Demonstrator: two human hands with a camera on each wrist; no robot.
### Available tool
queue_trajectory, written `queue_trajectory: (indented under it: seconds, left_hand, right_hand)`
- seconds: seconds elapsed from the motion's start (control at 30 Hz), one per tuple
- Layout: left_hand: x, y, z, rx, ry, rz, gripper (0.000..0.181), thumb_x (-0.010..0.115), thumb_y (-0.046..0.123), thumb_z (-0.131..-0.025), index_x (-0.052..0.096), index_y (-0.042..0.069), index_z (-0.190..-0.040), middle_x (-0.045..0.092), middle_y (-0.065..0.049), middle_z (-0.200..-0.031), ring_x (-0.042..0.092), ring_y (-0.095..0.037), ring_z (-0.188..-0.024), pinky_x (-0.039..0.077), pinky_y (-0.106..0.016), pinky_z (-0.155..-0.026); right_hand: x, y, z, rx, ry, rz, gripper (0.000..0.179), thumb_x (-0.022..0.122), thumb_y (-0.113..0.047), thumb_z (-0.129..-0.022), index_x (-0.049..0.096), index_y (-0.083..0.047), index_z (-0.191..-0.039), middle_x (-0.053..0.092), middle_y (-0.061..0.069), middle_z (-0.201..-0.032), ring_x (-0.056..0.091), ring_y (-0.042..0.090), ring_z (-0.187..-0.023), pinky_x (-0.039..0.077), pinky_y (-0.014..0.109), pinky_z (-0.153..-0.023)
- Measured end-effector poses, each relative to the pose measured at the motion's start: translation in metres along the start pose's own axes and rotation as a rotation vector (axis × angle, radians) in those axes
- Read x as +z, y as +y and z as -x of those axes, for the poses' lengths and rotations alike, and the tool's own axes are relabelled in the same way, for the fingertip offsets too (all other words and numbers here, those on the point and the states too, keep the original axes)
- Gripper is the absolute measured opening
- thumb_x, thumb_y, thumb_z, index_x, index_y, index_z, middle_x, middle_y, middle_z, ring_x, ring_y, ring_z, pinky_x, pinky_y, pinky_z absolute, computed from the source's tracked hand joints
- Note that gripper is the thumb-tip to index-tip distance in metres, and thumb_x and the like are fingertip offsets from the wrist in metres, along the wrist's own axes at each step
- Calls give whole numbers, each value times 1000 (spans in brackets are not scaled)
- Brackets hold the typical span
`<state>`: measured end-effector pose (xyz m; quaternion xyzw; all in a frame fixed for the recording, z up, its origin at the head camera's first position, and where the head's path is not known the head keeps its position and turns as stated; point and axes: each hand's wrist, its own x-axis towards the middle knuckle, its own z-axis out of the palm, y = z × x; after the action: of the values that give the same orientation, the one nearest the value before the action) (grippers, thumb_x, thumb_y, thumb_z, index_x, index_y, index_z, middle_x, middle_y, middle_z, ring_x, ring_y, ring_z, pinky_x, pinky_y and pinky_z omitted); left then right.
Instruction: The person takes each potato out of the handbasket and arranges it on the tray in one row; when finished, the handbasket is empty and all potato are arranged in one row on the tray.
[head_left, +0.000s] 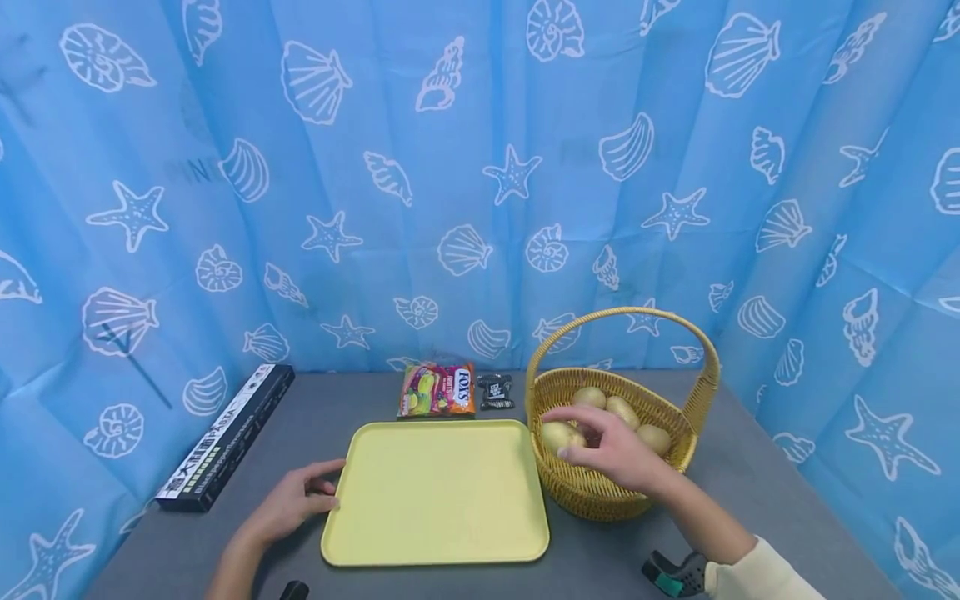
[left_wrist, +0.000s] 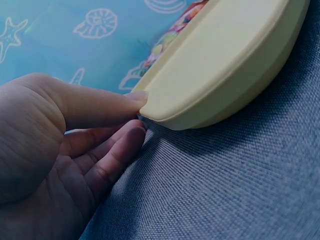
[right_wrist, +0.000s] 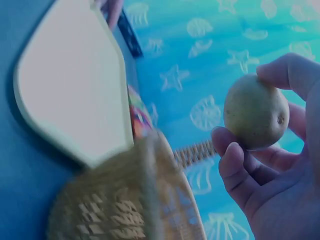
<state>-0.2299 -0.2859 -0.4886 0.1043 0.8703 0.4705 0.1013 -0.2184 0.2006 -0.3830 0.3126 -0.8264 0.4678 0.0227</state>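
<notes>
Head: potato [head_left: 559, 437] in right hand [head_left: 622, 450].

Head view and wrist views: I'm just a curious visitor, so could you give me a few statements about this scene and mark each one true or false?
1. The right hand grips a round, pale-brown potato. True.
2. The left hand touches a flat, rectangular yellow tray. True.
3. At least three other potatoes lie in a golden woven basket. True.
4. In the head view, the basket stands left of the tray. False: it stands to the right.
5. Plain red cloth hangs at the back. False: it is a blue curtain printed with white shells and starfish.
</notes>
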Motion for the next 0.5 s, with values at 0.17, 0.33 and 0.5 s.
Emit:
queue_trajectory:
  seconds: [0.17, 0.33, 0.5]
  left_hand:
    - [0, 1, 0, -22, 2, 4, 63, 72, 13, -85, 47, -6, -140, 60, -9, -100, 56, -22, -89, 45, -36, -74]
    - [-1, 0, -2, -32, 8, -3, 63, 72, 12, -85, 47, -5, -140, 60, -9, -98, 55, -23, -88, 44, -37, -74]
    - [0, -2, -2, -31, 13, -9, 63, 73, 13, -85, 48, -4, -140, 61, -8, -97, 55, -22, -87, 44, -37, -74]
  right_hand:
    - [21, -9, -2, -9, -77, -218, 36, 60, -1, -90, 59, 2, -126, 60, 16, -78, 55, 16, -56, 50, 33, -48]
    - [47, -11, -11, -11, -132, -308, 34, 58, -3, -93, 61, 1, -127, 60, 17, -84, 55, 12, -51, 50, 34, -46]
    - [70, -7, -24, 87, -190, -414, 38, 61, -8, -93, 58, -4, -131, 58, 15, -108, 63, 19, -63, 53, 34, -54]
